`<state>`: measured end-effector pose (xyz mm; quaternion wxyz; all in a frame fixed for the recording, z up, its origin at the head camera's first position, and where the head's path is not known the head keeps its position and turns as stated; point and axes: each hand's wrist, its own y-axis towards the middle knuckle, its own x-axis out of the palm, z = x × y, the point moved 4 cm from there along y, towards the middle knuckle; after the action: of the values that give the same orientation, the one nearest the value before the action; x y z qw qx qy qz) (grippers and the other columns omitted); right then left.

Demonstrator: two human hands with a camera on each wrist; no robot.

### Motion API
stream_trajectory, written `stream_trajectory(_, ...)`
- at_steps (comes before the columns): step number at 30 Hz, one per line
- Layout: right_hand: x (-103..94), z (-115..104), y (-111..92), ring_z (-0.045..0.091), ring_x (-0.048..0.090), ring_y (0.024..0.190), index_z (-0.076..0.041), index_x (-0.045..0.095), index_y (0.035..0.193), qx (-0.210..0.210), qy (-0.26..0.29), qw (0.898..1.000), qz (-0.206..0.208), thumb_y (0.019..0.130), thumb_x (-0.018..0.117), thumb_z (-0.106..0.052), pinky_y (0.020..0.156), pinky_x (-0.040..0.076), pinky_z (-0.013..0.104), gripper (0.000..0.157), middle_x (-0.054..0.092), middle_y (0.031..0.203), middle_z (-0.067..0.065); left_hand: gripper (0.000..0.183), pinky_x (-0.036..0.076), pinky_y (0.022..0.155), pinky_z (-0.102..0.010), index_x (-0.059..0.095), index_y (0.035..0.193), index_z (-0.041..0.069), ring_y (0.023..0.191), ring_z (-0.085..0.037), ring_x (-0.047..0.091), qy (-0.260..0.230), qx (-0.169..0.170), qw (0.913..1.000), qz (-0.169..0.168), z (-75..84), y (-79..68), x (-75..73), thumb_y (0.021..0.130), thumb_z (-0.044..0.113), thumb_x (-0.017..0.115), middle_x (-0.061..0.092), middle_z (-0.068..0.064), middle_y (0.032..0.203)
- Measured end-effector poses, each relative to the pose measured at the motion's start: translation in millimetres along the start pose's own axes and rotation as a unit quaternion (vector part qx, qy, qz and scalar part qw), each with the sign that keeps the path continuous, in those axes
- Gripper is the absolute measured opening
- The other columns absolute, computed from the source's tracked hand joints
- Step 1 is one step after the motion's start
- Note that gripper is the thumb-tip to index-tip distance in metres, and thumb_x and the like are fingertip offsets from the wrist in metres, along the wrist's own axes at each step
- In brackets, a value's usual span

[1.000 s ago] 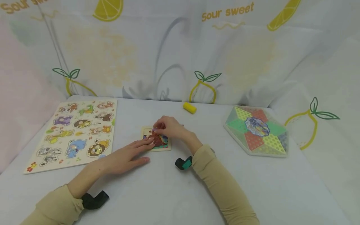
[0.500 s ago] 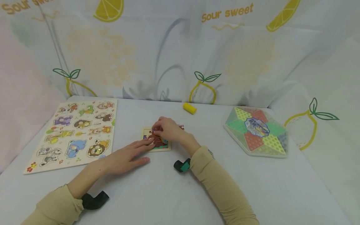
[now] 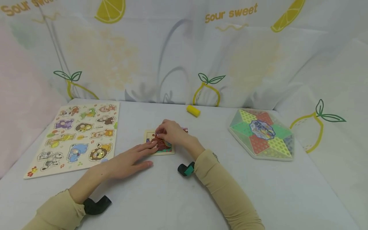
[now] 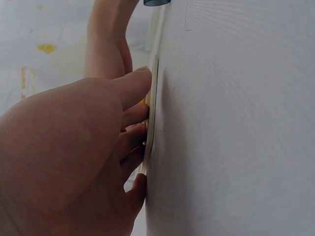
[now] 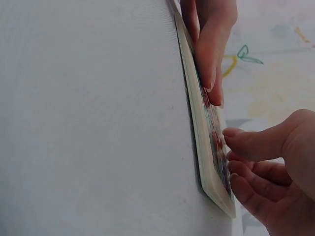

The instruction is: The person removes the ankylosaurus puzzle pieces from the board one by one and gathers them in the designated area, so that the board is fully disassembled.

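A small jigsaw puzzle in a pale wooden frame (image 3: 166, 153) lies mid-table, its picture mostly brown with some green. My left hand (image 3: 127, 163) reaches in from the left, and its straight fingers rest on the puzzle's near left part. Bent over the far part, my right hand (image 3: 173, 132) has thumb and fingertips close together at the surface, pinching a puzzle piece that they mostly hide. In the right wrist view, the right thumb and fingertips (image 5: 232, 132) meet the picture near one end of the frame. The left wrist view shows the frame's edge (image 4: 153, 105) beside my left fingers.
Behind my right wrist a reddish-pink puzzle piece (image 3: 185, 130) peeks out. A large animal peg board (image 3: 64, 163) lies at the left. On the right is a hexagonal box (image 3: 260, 148) with coloured triangles. A yellow cylinder (image 3: 193, 111) lies at the back.
My right hand has shifted slightly left and lower over the puzzle, uncovering the reddish-pink piece behind the wrist. A purplish bit at its fingertips is now hidden. My left hand stays put.
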<state>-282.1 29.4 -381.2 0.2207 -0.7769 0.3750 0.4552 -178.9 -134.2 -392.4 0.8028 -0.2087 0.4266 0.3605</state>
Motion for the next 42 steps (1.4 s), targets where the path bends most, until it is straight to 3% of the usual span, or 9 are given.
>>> stream_trajectory(11,-1.3,-1.4,-1.3,0.016,0.057,0.093,-0.01,0.073,0.123,-0.007,0.001,1.0,-0.016,0.099,0.064,-0.017,0.078,0.047,0.024,0.026,0.062,0.108,0.005,0.058,0.027,0.118,-0.058,0.042,0.154,0.017,0.152,-0.034,0.022,0.001,0.001,1.0,-0.001,-0.6,1.2,-0.4,0.103,0.046,0.05,0.026,-0.004,0.165)
stream_trajectory(20,-0.7,-2.9,-3.0,0.017,0.054,0.094,-0.008,0.066,0.131,0.005,0.016,0.999,-0.039,0.1,0.061,-0.011,0.078,0.045,0.024,0.032,0.058,0.113,0.008,0.058,0.027,0.118,-0.059,0.043,0.153,0.017,0.152,-0.034,0.023,0.005,0.0,1.0,0.002,-0.7,0.0,-0.7,0.103,0.046,0.05,0.027,-0.004,0.165)
stream_trajectory(29,0.6,2.5,-3.1,0.016,0.055,0.098,-0.01,0.068,0.13,0.024,0.048,0.998,-0.04,0.1,0.061,-0.012,0.083,0.047,0.024,0.031,0.059,0.114,0.005,0.058,0.027,0.118,-0.059,0.042,0.153,0.018,0.152,-0.034,0.023,0.004,0.002,1.0,0.0,-0.7,1.0,0.1,0.103,0.046,0.05,0.026,-0.004,0.165)
stream_trajectory(42,0.9,0.1,-1.7,0.017,0.056,0.095,-0.011,0.068,0.128,0.005,0.013,0.999,-0.032,0.099,0.063,-0.016,0.084,0.048,0.026,0.03,0.059,0.111,0.006,0.058,0.027,0.119,-0.057,0.042,0.153,0.019,0.152,-0.032,0.023,0.003,-0.002,1.0,0.004,-1.2,-0.5,-0.1,0.103,0.046,0.052,0.026,-0.002,0.165)
